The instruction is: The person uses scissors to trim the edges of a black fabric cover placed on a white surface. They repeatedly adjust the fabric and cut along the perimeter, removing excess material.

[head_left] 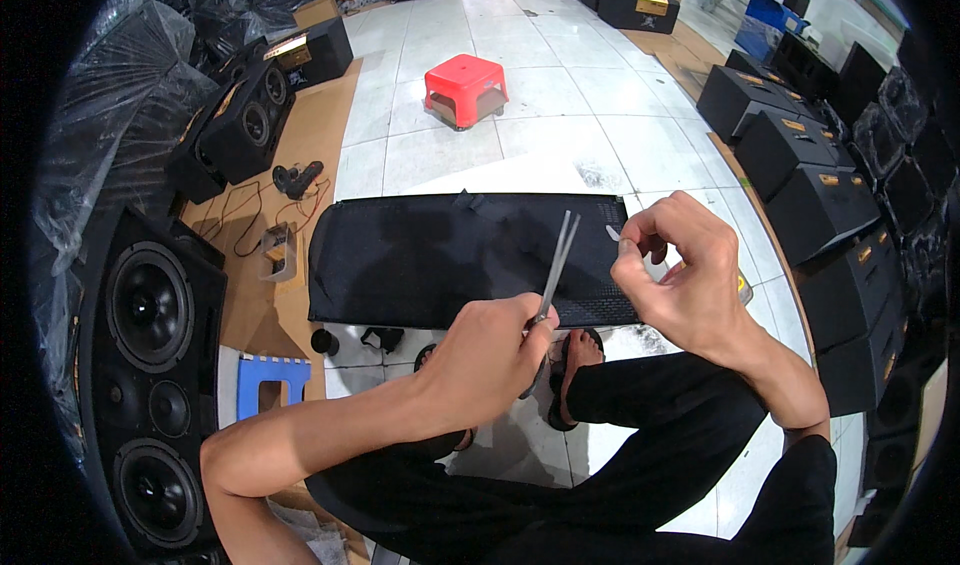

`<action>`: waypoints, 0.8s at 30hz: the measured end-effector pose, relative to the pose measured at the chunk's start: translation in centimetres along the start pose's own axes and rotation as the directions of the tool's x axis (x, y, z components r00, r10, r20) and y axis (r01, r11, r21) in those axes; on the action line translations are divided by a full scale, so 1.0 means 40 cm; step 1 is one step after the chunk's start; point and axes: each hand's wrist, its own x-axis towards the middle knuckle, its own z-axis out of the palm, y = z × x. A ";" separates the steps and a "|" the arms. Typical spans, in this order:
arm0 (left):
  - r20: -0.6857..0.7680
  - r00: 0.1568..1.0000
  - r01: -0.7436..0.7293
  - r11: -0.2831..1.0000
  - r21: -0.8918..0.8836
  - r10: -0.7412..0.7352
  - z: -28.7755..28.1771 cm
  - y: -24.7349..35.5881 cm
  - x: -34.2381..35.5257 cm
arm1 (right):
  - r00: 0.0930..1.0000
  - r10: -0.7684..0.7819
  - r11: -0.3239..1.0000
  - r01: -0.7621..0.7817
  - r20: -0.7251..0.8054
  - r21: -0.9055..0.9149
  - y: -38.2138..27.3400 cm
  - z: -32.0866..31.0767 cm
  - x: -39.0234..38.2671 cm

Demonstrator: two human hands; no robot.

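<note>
My left hand (pixel 480 360) is closed around a pair of metal scissors (pixel 555 270), their slim blades pointing up and slightly apart over a long black mesh-covered panel (pixel 410 255) that lies across the floor in front of me. My right hand (pixel 685 270) is raised at the panel's right end, thumb and index finger pinched on a small white piece (pixel 613 233), too small to identify. A dark scrap (pixel 470 199) rests on the panel's far edge. A yellow object (pixel 743 290), partly hidden by my right hand, sits beside the panel.
Large black speakers (pixel 150 305) stand at left near cables (pixel 240 205), a clear container (pixel 275 255) and a blue stool (pixel 260 390). A red stool (pixel 465 85) is ahead on white tiles. Rows of black boxes (pixel 820 195) line the right. My feet (pixel 580 360) are below the panel.
</note>
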 end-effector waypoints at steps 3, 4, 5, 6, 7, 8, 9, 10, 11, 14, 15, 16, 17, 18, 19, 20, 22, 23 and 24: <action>-0.059 0.998 0.010 0.998 -0.054 -0.013 0.000 -0.023 -0.004 | 0.998 0.056 0.993 -0.056 0.009 0.105 -0.005 -0.002 0.005; -0.068 0.998 0.010 0.997 -0.079 -0.015 0.001 -0.028 -0.002 | 0.997 0.076 0.988 -0.077 0.013 0.132 -0.003 -0.005 0.003; -0.047 0.997 0.054 0.995 -0.089 -0.058 -0.003 -0.023 -0.002 | 0.993 0.118 0.978 -0.120 0.024 0.170 -0.003 -0.008 0.003; -0.026 0.995 0.099 0.990 -0.098 -0.102 -0.011 -0.012 -0.002 | 0.987 0.159 0.964 -0.163 0.035 0.208 -0.004 -0.010 0.003; -0.002 0.990 0.142 0.984 -0.105 -0.143 -0.015 -0.006 -0.001 | 0.978 0.202 0.947 -0.207 0.047 0.244 -0.004 -0.013 0.002; -0.004 0.990 0.142 0.982 -0.123 -0.143 -0.014 -0.008 0.001 | 0.973 0.222 0.934 -0.232 0.066 0.272 -0.004 -0.017 0.002; -0.006 0.990 0.141 0.980 -0.141 -0.143 -0.011 -0.012 0.001 | 0.966 0.243 0.919 -0.257 0.085 0.299 -0.003 -0.023 0.003; -0.006 0.990 0.140 0.978 -0.156 -0.143 -0.011 -0.015 0.002 | 0.959 0.263 0.902 -0.282 0.102 0.326 -0.002 -0.027 0.005; -0.002 0.987 0.158 0.976 -0.148 -0.160 -0.013 -0.013 0.003 | 0.952 0.285 0.890 -0.307 0.113 0.338 -0.001 -0.029 0.008; -0.032 0.985 0.158 0.970 -0.184 -0.167 -0.014 -0.014 0.000 | 0.940 0.313 0.872 -0.341 0.135 0.351 0.010 -0.041 0.022; -0.023 0.985 0.165 0.965 -0.202 -0.174 -0.004 -0.023 -0.003 | 0.941 0.320 0.867 -0.338 0.112 0.367 0.013 -0.044 0.017; -0.026 0.985 0.162 0.965 -0.208 -0.171 -0.005 -0.029 0.000 | 0.946 0.314 0.865 -0.319 0.077 0.388 0.014 -0.046 0.020; -0.029 0.985 0.159 0.964 -0.215 -0.169 -0.008 -0.029 0.003 | 0.950 0.308 0.863 -0.298 0.042 0.409 0.015 -0.049 0.023; 0.004 0.977 0.209 0.959 -0.192 -0.212 -0.012 -0.016 0.006 | 0.963 0.269 0.874 -0.259 0.036 0.411 0.020 -0.056 0.019; -0.014 0.982 0.180 0.952 -0.248 -0.190 -0.005 -0.023 0.007 | 0.967 0.254 0.877 -0.240 0.023 0.416 0.020 -0.057 0.018; -0.005 0.978 0.199 0.951 -0.237 -0.206 -0.008 -0.022 0.005 | 0.971 0.238 0.881 -0.221 0.011 0.419 0.019 -0.058 0.018; 0.012 0.973 0.226 0.948 -0.222 -0.229 -0.014 -0.006 0.009 | 0.978 0.206 0.878 -0.198 0.029 0.437 0.029 -0.060 0.016; 0.021 0.972 0.234 0.947 -0.219 -0.235 -0.014 -0.003 0.010 | 0.978 0.207 0.876 -0.201 0.034 0.439 0.029 -0.064 0.014; 0.030 0.970 0.242 0.946 -0.217 -0.241 -0.015 0.001 0.013 | 0.977 0.208 0.874 -0.204 0.040 0.441 0.027 -0.068 0.012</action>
